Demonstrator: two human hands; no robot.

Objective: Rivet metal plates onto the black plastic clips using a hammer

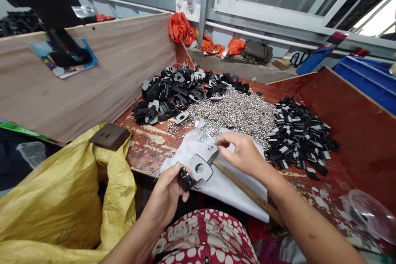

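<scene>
Partly inside left grip [168, 192]: black piece [187, 180]

Clip [187, 179]: black body, grey black-edged plate [205, 172] with one round hole; held tilted in the left hand [168, 192] at the worktop's [148, 142] near edge. Pins [238, 111]: silver, loose, heaped mid-worktop.

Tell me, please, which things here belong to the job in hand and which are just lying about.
Probably the job's:
- black-and-grey part in the left hand
- heap of similar parts
- shiny metal pieces
- small black pieces
- white cloth

Probably lying about:
- yellow sack
- orange bags
- blue crate
</scene>
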